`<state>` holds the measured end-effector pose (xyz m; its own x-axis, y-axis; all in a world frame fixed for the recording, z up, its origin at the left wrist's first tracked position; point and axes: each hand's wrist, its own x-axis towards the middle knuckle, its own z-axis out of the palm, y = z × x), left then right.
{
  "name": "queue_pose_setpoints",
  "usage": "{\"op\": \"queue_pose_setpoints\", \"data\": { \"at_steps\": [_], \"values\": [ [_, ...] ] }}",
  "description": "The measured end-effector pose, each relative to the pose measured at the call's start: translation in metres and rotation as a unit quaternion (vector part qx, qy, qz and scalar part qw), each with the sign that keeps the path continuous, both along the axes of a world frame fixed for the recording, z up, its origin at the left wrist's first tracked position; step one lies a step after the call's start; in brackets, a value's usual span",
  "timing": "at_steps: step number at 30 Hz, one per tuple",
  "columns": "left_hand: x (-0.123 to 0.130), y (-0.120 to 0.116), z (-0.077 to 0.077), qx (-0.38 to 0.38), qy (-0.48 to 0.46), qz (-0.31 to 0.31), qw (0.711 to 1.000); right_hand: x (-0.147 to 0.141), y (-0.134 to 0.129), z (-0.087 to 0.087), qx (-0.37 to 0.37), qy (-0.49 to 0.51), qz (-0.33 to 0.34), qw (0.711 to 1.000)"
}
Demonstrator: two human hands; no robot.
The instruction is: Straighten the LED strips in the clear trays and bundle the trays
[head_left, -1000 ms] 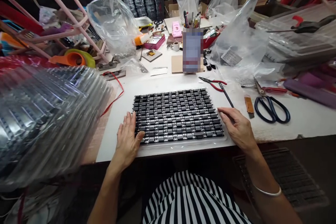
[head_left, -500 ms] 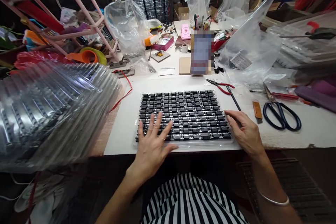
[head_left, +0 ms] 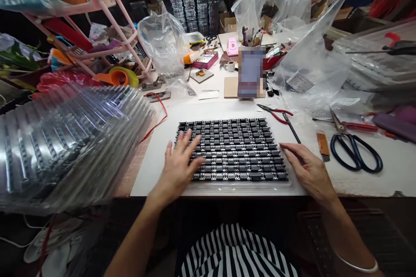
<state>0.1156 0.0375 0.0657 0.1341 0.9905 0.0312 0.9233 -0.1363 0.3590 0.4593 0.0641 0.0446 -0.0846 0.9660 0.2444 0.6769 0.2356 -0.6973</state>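
Rows of black circuit strips (head_left: 234, 149) fill a clear plastic tray (head_left: 240, 187) near the table's front edge. My left hand (head_left: 177, 166) has its fingers spread over the left part of the strips, palm down. At the tray's right edge is my right hand (head_left: 308, 171), its fingers extended and close together, the thumb side toward the tray; nothing shows in it. Red-handled pliers (head_left: 277, 112) and a dark, thin stick (head_left: 291, 127) lie behind the right hand.
Stacked clear trays (head_left: 65, 143) crowd the left side beside a pink rack (head_left: 120, 30). Dark-handled scissors (head_left: 355, 151) and an orange-brown blade piece (head_left: 323, 144) lie at right. Plastic bags (head_left: 312, 65) stand at back right, near a pixelated upright object (head_left: 251, 71).
My left hand has moved left across the strips, from their lower middle to their left side. The whole view has shifted slightly; my right hand remains by the tray's right edge.
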Motion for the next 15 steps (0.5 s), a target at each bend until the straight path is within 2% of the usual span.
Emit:
{"op": "queue_pose_setpoints", "data": {
  "at_steps": [2,4,6,8,11,15],
  "values": [
    [-0.026,0.026,0.001,-0.001,-0.036,0.054,0.998,0.002,0.014,0.014,0.004,-0.019,0.010,1.000],
    [-0.046,0.052,-0.001,-0.002,-0.056,0.083,0.995,-0.001,0.036,0.031,0.038,-0.050,0.025,0.998],
    [-0.055,0.073,-0.005,-0.014,-0.059,0.091,0.994,-0.006,0.062,0.046,0.066,-0.083,0.049,0.993],
    [-0.057,0.085,-0.013,-0.028,-0.057,0.089,0.994,-0.010,0.089,0.049,0.069,-0.127,0.065,0.987],
    [-0.053,0.083,-0.024,-0.036,-0.059,0.086,0.994,-0.005,0.120,0.032,0.065,-0.213,0.038,0.974],
    [-0.053,0.066,-0.026,-0.051,-0.047,0.041,0.997,0.019,0.138,-0.005,0.051,-0.281,-0.012,0.958]
  ]
}}
